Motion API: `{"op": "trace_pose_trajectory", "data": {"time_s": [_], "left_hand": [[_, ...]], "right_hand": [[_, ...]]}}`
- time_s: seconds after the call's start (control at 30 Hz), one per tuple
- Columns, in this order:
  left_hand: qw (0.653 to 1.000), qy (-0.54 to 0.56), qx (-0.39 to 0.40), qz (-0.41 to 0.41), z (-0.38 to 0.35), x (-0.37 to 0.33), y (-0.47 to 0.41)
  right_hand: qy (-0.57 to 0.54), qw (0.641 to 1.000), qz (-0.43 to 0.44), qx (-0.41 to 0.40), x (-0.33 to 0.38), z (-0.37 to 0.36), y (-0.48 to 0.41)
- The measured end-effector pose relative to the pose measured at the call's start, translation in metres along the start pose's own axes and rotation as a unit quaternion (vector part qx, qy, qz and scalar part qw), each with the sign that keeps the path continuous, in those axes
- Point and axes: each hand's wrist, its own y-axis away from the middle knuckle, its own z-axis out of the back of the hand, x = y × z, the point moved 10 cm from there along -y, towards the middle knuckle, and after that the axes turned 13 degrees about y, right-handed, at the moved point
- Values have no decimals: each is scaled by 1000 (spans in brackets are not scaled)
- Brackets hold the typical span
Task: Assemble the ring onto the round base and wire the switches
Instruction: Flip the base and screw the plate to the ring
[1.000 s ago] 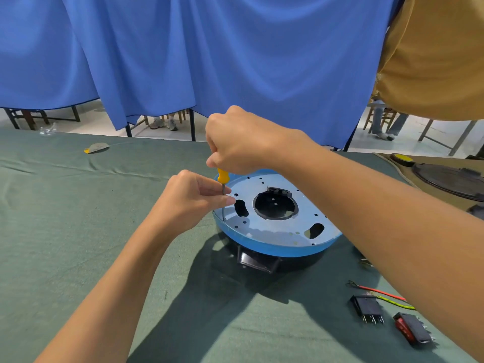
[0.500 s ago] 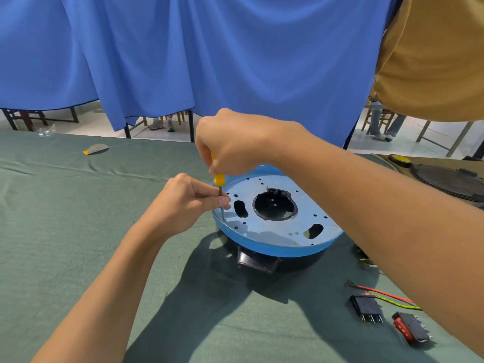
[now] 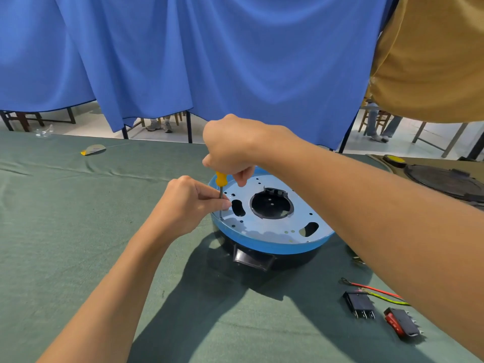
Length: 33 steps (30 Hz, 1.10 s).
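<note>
Right hand [image 3: 230,150] comes in from above, fingers curled round the yellow handle of a screwdriver [image 3: 220,179] held nearly upright. Just below it the left hand [image 3: 191,205] pinches the thin metal shaft between thumb and fingertips. The tip of the tool meets the left edge of the round base [image 3: 288,260], at a small hole close to the rim.

That base stands on the green-clothed counter [image 3: 65,231]. Its black body shows only along the near side, with a dark rectangular opening facing me. On top of the base sits the blue ring [image 3: 262,244], and inside the ring lies a pale metal plate [image 3: 275,226] with many small holes, two oblong slots and a large round cut-out in the middle. The right forearm passes over the right side of the base.

Right of the base and nearer to me, well apart from it, a black switch [image 3: 359,305] lies on the cloth with its metal pins pointing my way. A red switch [image 3: 402,324] lies just beyond it, farther from the base. Between these two and the base run a red wire [image 3: 374,288] and a yellow-green wire [image 3: 387,298], both partly hidden under the right forearm.

Far left of the base, near the counter's back edge, lies a small white and yellow scrap [image 3: 93,150]. Behind the base hangs a blue curtain [image 3: 209,61]. To its far right rests another dark round unit [image 3: 445,182].
</note>
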Motion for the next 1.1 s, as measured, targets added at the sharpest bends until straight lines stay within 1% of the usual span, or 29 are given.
{"op": "trace_pose_trajectory", "data": {"time_s": [0.07, 0.13, 0.2, 0.3, 0.43, 0.53, 0.6, 0.7, 0.77, 0.83, 0.9, 1.0, 1.1], "left_hand": [[1000, 3, 3, 8, 1, 1, 0], [1000, 5, 8, 21, 1, 4, 0], [999, -5, 27, 24, 0, 4, -1], [998, -15, 55, 28, -4, 5, -2], [996, -24, 79, 33, -10, 4, 0], [995, -24, 94, 27, -13, 2, 1], [995, -22, 97, 22, -12, 1, 1], [995, 1, 99, 29, -13, 2, 1], [994, 23, 104, 38, -14, 3, 3], [994, 47, 95, 39, -13, 4, 3], [996, 65, 57, 32, -7, 3, 2], [1000, 28, 8, 5, 0, -2, 1], [1000, 9, -5, -4, 3, -5, 1]], "right_hand": [[4, 1000, 29, 6, 4, 3, 3], [35, 996, 77, 17, 12, 4, 7], [60, 993, 98, 13, 16, 4, 8], [45, 996, 80, 12, 14, 1, 4], [-5, 999, -1, 46, -4, -11, -1], [-5, 998, -10, 69, -5, -13, 1], [11, 998, 13, 63, 0, -7, 4], [56, 995, 81, 30, 14, 5, 7], [96, 989, 108, 14, 21, 9, 7], [104, 988, 113, 8, 25, 9, 4], [107, 989, 102, 14, 28, 7, 1], [132, 989, 67, 27, 27, 5, -6], [139, 987, 53, 67, 26, 1, -7]]}}
